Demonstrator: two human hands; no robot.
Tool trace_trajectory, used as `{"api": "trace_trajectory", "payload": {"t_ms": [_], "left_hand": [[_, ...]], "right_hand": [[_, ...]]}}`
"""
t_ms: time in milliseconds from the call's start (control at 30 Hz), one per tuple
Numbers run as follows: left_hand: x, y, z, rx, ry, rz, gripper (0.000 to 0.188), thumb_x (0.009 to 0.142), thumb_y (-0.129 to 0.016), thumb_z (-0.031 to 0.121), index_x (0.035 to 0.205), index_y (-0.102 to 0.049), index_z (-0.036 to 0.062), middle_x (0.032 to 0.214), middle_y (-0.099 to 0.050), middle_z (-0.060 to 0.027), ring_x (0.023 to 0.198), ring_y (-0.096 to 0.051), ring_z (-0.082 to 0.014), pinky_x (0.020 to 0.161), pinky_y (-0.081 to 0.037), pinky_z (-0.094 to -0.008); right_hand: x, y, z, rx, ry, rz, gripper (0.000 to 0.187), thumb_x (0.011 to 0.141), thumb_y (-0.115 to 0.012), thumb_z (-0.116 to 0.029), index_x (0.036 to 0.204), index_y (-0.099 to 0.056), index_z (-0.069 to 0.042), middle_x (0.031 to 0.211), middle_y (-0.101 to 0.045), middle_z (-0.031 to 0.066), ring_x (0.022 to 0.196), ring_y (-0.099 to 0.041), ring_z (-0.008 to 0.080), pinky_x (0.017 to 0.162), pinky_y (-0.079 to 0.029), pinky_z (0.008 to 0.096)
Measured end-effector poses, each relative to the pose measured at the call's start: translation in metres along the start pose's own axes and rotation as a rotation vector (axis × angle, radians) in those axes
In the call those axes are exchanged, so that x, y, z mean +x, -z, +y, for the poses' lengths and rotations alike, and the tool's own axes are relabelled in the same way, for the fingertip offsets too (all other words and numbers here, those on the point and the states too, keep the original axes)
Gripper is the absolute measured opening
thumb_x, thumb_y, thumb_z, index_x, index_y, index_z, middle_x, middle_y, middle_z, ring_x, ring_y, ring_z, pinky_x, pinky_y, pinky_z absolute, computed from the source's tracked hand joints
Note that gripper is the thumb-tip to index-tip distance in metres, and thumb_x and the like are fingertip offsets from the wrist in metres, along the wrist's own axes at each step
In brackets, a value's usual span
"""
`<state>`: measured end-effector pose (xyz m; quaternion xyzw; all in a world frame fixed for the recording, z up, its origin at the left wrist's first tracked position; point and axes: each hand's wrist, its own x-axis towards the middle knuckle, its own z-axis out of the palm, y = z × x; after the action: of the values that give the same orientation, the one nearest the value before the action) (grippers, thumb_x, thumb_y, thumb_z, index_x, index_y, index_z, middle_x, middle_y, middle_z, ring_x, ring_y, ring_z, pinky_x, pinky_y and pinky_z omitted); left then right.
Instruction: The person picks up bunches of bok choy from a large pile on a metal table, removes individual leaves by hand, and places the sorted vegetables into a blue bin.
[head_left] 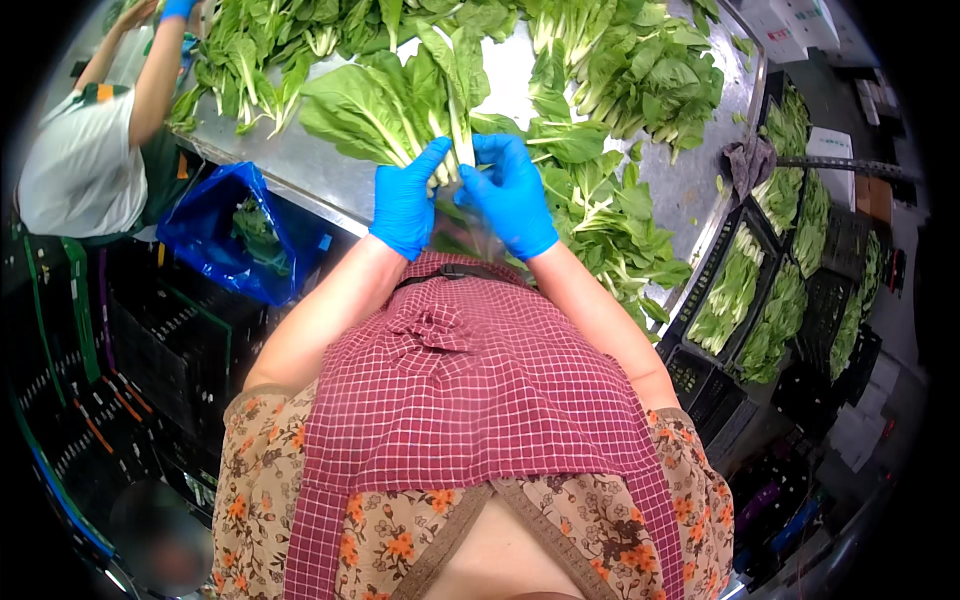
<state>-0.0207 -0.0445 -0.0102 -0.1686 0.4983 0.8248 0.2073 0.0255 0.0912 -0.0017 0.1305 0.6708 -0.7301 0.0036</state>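
Note:
In front of my apron, both blue-gloved hands are at a bunch of leafy greens point(385, 110) with pale stems and broad green leaves. My left hand point(405, 205) is closed round the stem ends, and the leaves fan out up and to the left. From the other side, my right hand point(515, 200) pinches the stem bases with bent fingers and thumb. The lower stem ends are partly hidden by the gloves. Beside my right forearm, a loose heap of greens point(610, 220) lies on the metal table point(325, 165).
More greens point(650, 75) are piled across the table's far side. An open blue bag point(215, 225) with leaves inside hangs at the left edge. Black crates hold greens point(730, 290) at the right. A grey cloth point(748, 165) drapes over the right edge. A co-worker point(85, 160) stands at the far left.

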Motion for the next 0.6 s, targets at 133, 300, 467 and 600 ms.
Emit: {"api": "trace_trajectory", "payload": {"t_ms": [133, 300, 467, 600], "left_hand": [[0.001, 0.003, -0.006, -0.092, 0.120, -0.054, 0.012, 0.080, -0.068, 0.014, 0.084, -0.064, 0.0032, 0.070, -0.061, -0.0029, 0.059, -0.056, -0.0098, 0.054, -0.042, -0.0212], [-0.002, 0.008, -0.001, -0.176, 0.223, -0.116, 0.017, 0.082, -0.062, 0.010, 0.093, -0.062, -0.0029, 0.084, -0.065, -0.0119, 0.073, -0.063, -0.0206, 0.066, -0.052, -0.0293], [0.003, 0.012, 0.025, -0.248, 0.059, -0.027, 0.020, 0.077, -0.066, 0.004, 0.096, -0.060, -0.0021, 0.083, -0.065, -0.0099, 0.072, -0.063, -0.0195, 0.064, -0.052, -0.0296], [0.035, 0.072, 0.047, 0.193, -0.131, 0.036, 0.035, 0.071, -0.075, 0.008, 0.101, -0.060, -0.0002, 0.091, -0.062, -0.0059, 0.078, -0.060, -0.0146, 0.069, -0.049, -0.0267]], "right_hand": [[-0.004, -0.004, 0.003, -0.430, 0.194, -0.006, 0.038, 0.080, -0.062, -0.023, 0.112, -0.051, -0.006, 0.093, -0.062, 0.0149, 0.075, -0.063, 0.0256, 0.066, -0.050, 0.0348], [-0.010, -0.005, -0.013, -0.578, 0.250, -0.113, 0.039, 0.079, -0.064, -0.027, 0.112, -0.054, -0.009, 0.088, -0.063, 0.0124, 0.074, -0.064, 0.0255, 0.064, -0.050, 0.0338], [-0.006, -0.001, -0.013, -0.743, 0.348, -0.193, 0.040, 0.079, -0.064, -0.021, 0.117, -0.054, -0.015, 0.092, -0.064, 0.0091, 0.072, -0.064, 0.0238, 0.063, -0.050, 0.0330], [0.015, 0.036, -0.023, -0.939, 0.191, 0.093, 0.037, 0.080, -0.064, -0.015, 0.117, -0.057, -0.013, 0.098, -0.062, 0.0101, 0.064, -0.059, 0.0170, 0.062, -0.048, 0.0288]]}}
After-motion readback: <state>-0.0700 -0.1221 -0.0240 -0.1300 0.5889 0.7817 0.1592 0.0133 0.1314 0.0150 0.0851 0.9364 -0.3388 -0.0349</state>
